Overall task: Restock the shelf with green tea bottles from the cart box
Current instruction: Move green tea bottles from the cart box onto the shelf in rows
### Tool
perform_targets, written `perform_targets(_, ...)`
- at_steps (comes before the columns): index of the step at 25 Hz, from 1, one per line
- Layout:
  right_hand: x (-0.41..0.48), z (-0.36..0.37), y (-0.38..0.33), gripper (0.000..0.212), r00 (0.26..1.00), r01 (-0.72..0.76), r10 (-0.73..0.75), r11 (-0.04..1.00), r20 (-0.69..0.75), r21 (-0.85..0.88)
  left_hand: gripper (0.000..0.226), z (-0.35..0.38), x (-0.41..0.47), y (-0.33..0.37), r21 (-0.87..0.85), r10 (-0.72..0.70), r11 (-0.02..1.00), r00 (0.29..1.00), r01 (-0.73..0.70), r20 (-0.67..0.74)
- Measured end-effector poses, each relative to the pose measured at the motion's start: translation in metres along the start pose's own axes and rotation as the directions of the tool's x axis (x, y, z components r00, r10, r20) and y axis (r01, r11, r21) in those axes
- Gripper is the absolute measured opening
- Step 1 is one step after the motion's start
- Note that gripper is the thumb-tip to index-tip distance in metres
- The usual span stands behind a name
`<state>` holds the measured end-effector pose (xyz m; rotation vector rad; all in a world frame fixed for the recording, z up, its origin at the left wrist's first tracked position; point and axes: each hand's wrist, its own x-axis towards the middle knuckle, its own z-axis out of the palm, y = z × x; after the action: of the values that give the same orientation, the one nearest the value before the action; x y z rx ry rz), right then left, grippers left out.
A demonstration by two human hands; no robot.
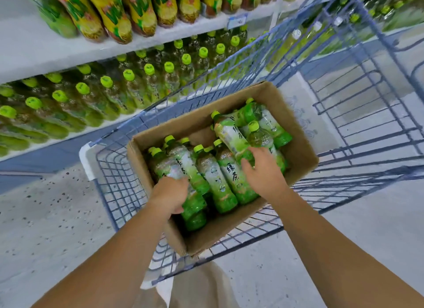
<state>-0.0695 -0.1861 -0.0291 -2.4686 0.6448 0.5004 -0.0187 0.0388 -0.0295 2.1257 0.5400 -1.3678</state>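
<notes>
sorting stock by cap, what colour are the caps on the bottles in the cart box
Bright lime green, like this cap on the bottles in the cardboard box; head view.

A brown cardboard box [298, 151] of lying green tea bottles [213, 177] sits in the blue wire cart [119, 188]; stocked white shelves [41, 55] stand to its left.

A blue wire cart [119, 188] stands on the pale speckled floor [46, 227], and a brown cardboard box [298, 151] sits directly on its mesh bottom, angled with its far corner toward one o'clock. At ten o'clock from the box runs a white shelf [34, 46]. Its lower level carries upright green tea bottles [107, 87] with lime caps, packed in rows right to the front edge. The level above, at eleven o'clock, holds yellow-labelled bottles [110, 12] standing shoulder to shoulder.
</notes>
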Motion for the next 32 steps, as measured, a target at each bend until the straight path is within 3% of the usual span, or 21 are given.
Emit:
perform_targets(3, 0.04, -0.002, -0.003, 0.034, 0.999, -0.021, 0.018, 0.995, -0.034, -0.096, 0.057, 0.008, 0.026, -0.005, -0.131, -0.103, 0.988, 0.981, 0.081, -0.167)
perform_targets(6, 0.064, 0.006, -0.017, 0.027, 0.995, -0.091, 0.097, 0.956, 0.009, -0.279, 0.055, 0.023, 0.029, -0.006, -0.046, -0.007, 0.999, 0.932, -0.01, -0.364)
perform_targets(9, 0.077, 0.006, -0.034, 0.034, 0.97, -0.181, 0.225, 0.92, 0.091, -0.348, 0.051, 0.032, 0.024, -0.004, -0.103, 0.077, 0.986, 0.912, -0.129, -0.403)
perform_targets(13, 0.083, -0.006, -0.057, 0.039, 0.902, -0.261, 0.324, 0.935, 0.286, -0.238, 0.049, 0.031, 0.025, -0.008, -0.424, 0.034, 0.889, 0.949, -0.171, -0.312)
perform_targets(16, 0.074, 0.017, -0.064, 0.057, 0.877, -0.307, 0.346, 0.937, 0.332, -0.166, 0.031, 0.027, 0.034, -0.009, -0.419, 0.066, 0.894, 0.97, -0.162, -0.234)
perform_targets(19, 0.06, 0.048, -0.057, 0.086, 0.857, -0.411, 0.39, 0.911, 0.338, -0.01, 0.028, 0.024, 0.041, -0.013, -0.467, 0.092, 0.868, 0.979, -0.168, -0.182)
perform_targets(24, 0.041, 0.059, -0.037, 0.052, 0.878, -0.436, 0.296, 0.819, 0.377, 0.374, 0.028, 0.014, 0.044, -0.014, -0.623, 0.147, 0.755, 0.979, -0.203, -0.141)
perform_targets(28, 0.011, 0.052, -0.043, 0.045, 0.908, -0.37, 0.126, 0.692, 0.4, 0.62, 0.024, -0.006, 0.037, -0.016, -0.715, 0.275, 0.659, 0.96, -0.233, -0.059)
perform_targets(32, -0.018, 0.052, -0.068, 0.034, 0.947, -0.285, 0.04, 0.558, 0.318, 0.779, 0.065, -0.031, 0.022, -0.02, -0.716, 0.369, 0.643, 0.929, -0.271, -0.021)
